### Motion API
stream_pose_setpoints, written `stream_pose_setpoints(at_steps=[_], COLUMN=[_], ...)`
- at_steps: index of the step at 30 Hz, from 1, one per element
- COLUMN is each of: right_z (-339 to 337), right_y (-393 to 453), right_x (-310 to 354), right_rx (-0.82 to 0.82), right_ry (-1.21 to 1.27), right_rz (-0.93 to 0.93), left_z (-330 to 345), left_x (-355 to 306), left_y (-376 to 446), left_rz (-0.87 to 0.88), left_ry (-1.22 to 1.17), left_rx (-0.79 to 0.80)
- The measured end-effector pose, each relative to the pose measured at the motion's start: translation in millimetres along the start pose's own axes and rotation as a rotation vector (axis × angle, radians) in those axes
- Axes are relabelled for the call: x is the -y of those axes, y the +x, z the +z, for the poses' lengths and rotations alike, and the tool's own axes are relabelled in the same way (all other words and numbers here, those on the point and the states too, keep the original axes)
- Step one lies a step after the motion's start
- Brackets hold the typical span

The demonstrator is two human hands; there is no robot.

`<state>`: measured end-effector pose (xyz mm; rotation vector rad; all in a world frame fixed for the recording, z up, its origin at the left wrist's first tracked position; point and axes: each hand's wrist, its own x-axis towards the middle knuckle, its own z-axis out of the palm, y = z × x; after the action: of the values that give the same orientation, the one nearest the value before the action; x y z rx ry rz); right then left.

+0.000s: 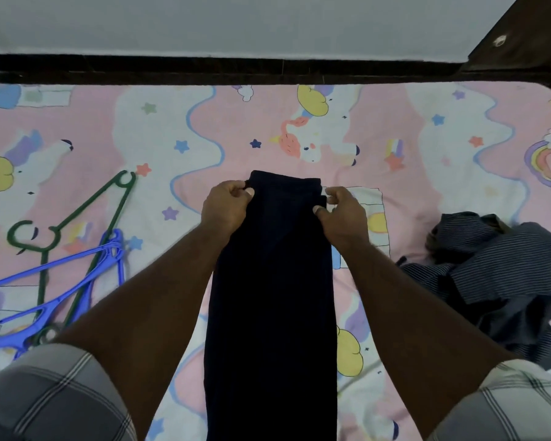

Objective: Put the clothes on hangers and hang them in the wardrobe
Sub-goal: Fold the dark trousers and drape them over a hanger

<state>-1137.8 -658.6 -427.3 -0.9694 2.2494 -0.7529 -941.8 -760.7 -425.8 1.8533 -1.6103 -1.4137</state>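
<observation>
Dark navy folded trousers on unicorn-print bedsheet; left hand and right hand pinch the top corners. Keep edges aligned before reaching for the blue plastic hanger.

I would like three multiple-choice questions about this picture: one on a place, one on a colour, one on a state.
1. Where do the hangers lie on the bed?
A. at the person's left
B. at the person's right
C. on the trousers

2. What colours are the hangers?
A. red and white
B. green and blue
C. black and yellow

3. What are the hands doing?
A. resting flat on the bed
B. holding a hanger
C. gripping the trousers' far end

Key: 1 A, the hangers lie left of the trousers. 2 B, green and blue plastic shows. 3 C, left hand and right hand pinch the two corners.
</observation>
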Motion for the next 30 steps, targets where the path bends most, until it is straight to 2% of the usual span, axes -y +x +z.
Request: stream_pose_setpoints(at_steps=[4, 8, 11, 16, 20, 25, 30], right_z=[22.5, 26.5, 24.0, 16.4, 17.6, 15.9, 30.3], right_y=[1.8, 4.1, 11.3, 25.8, 21.6, -12.6, -74.7], right_x=[-20.3, -18.8, -12.7, -4.1, -5.7, -20.8, -46.6], right_rx=[0.026, -0.022, 0.001, -0.113, -0.066, -0.108, -0.064], right_ry=[-0.109, -0.154, -0.203, -0.075, -0.042, -0.010, 0.065], right_rz=[0.004, 0.030, 0.031, 0.078, 0.101, 0.095, 0.158], left_z=[16.6, 22.2, 19.9, 8.8, 11.9, 14.0, 22.3], left_x=[24.0, 27.4, 24.4, 7.0, 5.2, 33.0, 80.9], left_y=[-1.0, 1.6, 7.9, 21.7, 21.8, -17.0, -89.5], left_rz=[0.017, 0.064, 0.102, 0.114, 0.091, 0.080, -0.037], left_ry=[0.196, 0.197, 0.208, 0.177, 0.200, 0.133, 0.104], left_rx=[0.047, -0.037, -0.087, -0.202, -0.114, -0.164, -0.131])
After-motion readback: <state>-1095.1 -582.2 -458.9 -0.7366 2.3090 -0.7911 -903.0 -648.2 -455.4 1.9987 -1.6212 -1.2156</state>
